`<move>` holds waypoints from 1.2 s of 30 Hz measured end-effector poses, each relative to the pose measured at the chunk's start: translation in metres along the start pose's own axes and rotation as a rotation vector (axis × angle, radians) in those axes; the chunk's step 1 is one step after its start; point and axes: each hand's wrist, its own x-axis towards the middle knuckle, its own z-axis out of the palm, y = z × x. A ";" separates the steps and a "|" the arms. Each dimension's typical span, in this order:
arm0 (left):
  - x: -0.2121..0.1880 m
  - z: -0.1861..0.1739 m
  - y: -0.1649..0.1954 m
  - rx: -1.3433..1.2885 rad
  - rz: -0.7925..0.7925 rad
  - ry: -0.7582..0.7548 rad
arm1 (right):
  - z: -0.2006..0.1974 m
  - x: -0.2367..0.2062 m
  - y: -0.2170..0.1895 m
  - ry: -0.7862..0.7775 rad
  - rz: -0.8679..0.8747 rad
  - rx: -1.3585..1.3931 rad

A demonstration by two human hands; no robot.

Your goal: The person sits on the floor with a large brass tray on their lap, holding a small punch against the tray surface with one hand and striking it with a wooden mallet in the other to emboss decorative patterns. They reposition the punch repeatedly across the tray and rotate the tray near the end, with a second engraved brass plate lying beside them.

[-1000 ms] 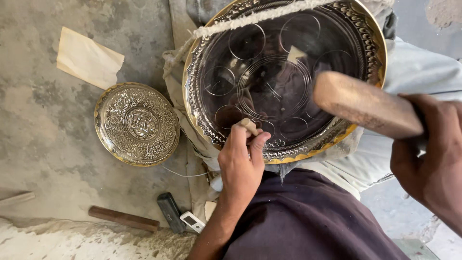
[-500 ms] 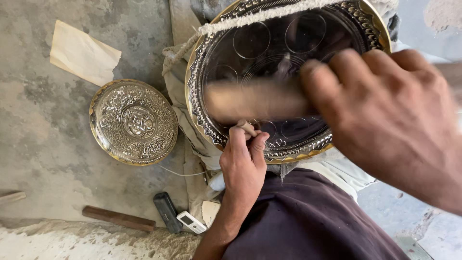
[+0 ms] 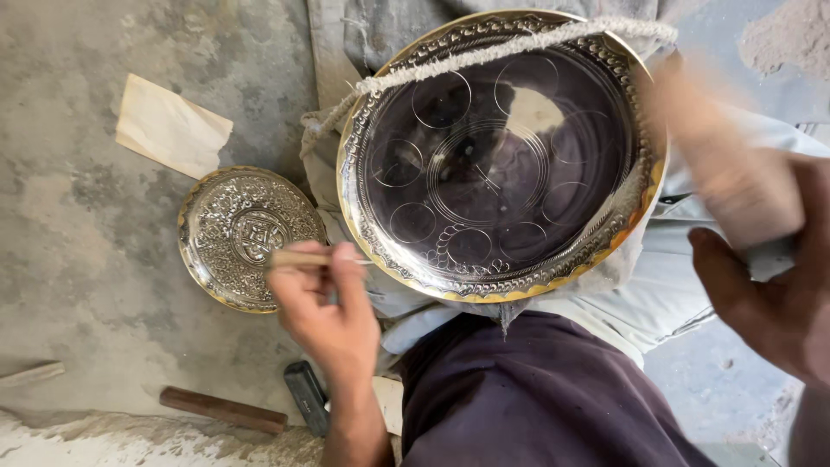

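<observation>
Left hand (image 3: pixel 324 316) pinches a thin chisel (image 3: pixel 303 258), positioned just left of the large engraved brass tray (image 3: pixel 501 156) on the lap. Right hand (image 3: pixel 769 285) grips a blurred wooden mallet (image 3: pixel 722 164) at the tray's right edge.

Soft, even daylight, no harsh shadows. The big tray (image 3: pixel 501 156) shows a pale glare patch; right hand (image 3: pixel 769 259) is badly motion-blurred.

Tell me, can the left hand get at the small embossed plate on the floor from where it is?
Probably yes: the left hand, gripping a thin tool, overlaps the small embossed plate in view, nothing between.
</observation>
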 end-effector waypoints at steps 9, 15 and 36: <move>0.074 0.040 -0.014 -0.052 0.071 -0.293 | 0.067 -0.114 0.061 0.139 0.505 0.170; 0.029 0.041 0.071 0.222 0.630 -0.160 | 0.091 -0.126 0.002 0.410 0.382 0.072; 0.066 0.051 -0.061 -0.048 0.171 -0.091 | 0.092 -0.090 0.025 0.188 0.302 0.103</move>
